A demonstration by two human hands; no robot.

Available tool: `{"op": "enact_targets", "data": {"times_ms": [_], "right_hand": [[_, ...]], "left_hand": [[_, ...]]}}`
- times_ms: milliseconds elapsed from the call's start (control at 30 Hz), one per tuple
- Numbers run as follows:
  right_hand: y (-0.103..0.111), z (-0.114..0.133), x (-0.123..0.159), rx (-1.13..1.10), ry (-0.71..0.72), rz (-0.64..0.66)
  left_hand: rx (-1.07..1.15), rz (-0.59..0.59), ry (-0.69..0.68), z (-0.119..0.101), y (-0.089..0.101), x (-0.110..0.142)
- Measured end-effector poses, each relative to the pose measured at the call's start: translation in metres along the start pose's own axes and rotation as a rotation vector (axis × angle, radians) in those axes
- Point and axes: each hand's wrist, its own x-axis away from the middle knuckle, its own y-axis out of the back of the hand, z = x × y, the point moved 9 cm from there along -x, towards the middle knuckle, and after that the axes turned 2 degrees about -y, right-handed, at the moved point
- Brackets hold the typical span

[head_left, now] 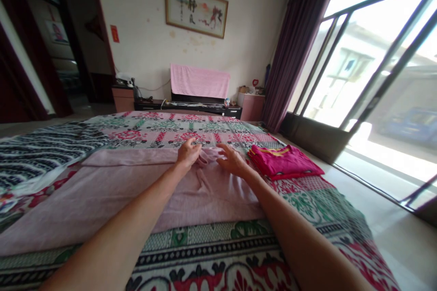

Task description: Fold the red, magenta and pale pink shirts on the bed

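A pale pink long garment [112,191] lies spread flat across the bed, with small creases and a fold near its upper right end. My left hand [189,153] is over the garment's far edge, its fingers loosely curved and apart. Facing it, my right hand [232,161] hovers at or just above the same end, thumb and fingers spread. The gathered bit of cloth [205,158] lies between the two hands. Whether the fingertips touch the fabric is hard to make out. To the right of my right hand sits a folded magenta garment [287,161] with yellow trim.
A patterned bedspread [205,245] covers the bed. Black-and-white striped cloth [44,150] lies at the left. Beyond the bed stand a low black cabinet [201,108] and a screen-like shape under a pink cloth [200,81]. Glass doors [341,68] and pale floor are on the right.
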Motion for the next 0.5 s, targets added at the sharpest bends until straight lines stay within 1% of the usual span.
{"op": "enact_targets", "data": {"times_ms": [67,133,167,200,233,267,333,367,400,433,500], "right_hand": [[-0.004,0.006,0.002,-0.002,0.066,0.043],[-0.003,0.014,0.003,0.029,0.12,0.05],[-0.002,0.017,0.003,0.054,0.133,0.053],[-0.003,0.019,0.003,0.088,0.135,0.066],[-0.003,0.021,0.003,0.131,0.126,0.085],[-0.002,0.021,0.003,0.186,0.105,0.105],[0.004,0.019,0.002,0.312,0.023,0.136],[0.01,0.015,0.002,0.37,-0.045,0.149],[0.016,0.01,0.003,0.416,-0.125,0.17],[0.023,0.004,0.005,0.445,-0.206,0.203],[0.034,-0.005,0.012,0.466,-0.337,0.291]], "left_hand": [[0.029,-0.004,0.001,-0.003,0.008,-0.005],[-0.069,0.016,-0.052,-0.012,0.019,-0.006],[-0.155,0.051,-0.09,-0.017,0.022,-0.006],[-0.247,0.12,-0.12,-0.02,0.023,-0.004],[-0.32,0.228,-0.132,-0.02,0.02,0.0],[-0.358,0.368,-0.119,-0.016,0.014,0.005],[-0.336,0.65,-0.033,-0.004,-0.001,0.022],[-0.294,0.751,0.012,0.0,-0.007,0.03],[-0.249,0.816,0.041,0.003,-0.011,0.036],[-0.211,0.856,0.055,0.004,-0.016,0.039],[-0.172,0.897,0.05,0.005,-0.024,0.043]]}}
